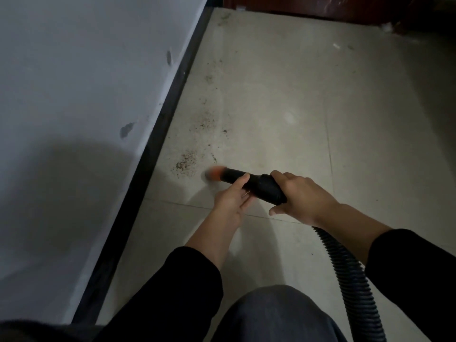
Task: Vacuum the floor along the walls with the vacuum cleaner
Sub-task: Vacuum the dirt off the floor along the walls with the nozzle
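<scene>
A black vacuum nozzle (pixel 254 185) with an orange, blurred tip (pixel 214 173) points left, low over the pale tiled floor (pixel 308 114). My right hand (pixel 303 196) grips the thick rear end of the nozzle, where the ribbed black hose (pixel 350 275) leaves it. My left hand (pixel 233 196) holds the thinner front part from below, thumb on top. A patch of brown crumbs (pixel 186 162) lies just left of the tip, close to the black skirting (pixel 148 169) of the white wall (pixel 74 82).
More scattered dirt (pixel 208 119) trails along the skirting toward the far corner. Dark reddish-brown furniture (pixel 333 8) stands along the far edge. My knee in grey trousers (pixel 274 317) fills the bottom middle. The hose runs down the right side past my right sleeve.
</scene>
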`<state>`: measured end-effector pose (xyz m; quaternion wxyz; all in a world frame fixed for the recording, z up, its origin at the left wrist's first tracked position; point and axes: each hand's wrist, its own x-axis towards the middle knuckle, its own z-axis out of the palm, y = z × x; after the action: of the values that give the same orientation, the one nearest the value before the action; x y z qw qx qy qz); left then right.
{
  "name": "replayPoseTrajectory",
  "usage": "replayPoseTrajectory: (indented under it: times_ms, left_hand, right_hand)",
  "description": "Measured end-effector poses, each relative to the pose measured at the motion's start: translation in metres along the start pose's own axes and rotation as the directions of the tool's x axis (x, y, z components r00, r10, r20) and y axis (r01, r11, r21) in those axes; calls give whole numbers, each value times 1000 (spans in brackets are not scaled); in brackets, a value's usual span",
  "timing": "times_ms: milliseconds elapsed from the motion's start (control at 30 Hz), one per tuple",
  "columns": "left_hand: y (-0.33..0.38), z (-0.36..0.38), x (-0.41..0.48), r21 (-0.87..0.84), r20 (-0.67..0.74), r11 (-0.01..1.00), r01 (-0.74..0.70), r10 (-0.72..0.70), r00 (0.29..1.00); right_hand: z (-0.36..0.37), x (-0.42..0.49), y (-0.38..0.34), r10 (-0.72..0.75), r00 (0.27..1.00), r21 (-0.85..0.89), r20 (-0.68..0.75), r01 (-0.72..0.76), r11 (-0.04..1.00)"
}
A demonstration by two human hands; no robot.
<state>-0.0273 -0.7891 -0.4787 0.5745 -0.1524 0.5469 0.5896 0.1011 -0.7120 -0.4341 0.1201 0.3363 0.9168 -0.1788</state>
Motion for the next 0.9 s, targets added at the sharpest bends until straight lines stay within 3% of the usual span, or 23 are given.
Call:
replayPoseTrajectory:
  times_ms: [900]
  left_hand:
    - [58, -67, -7, -158, -90, 987, -33, 19, 996]
  right_hand:
    - [-1, 56, -77, -177, 983, -42, 48, 179, 983]
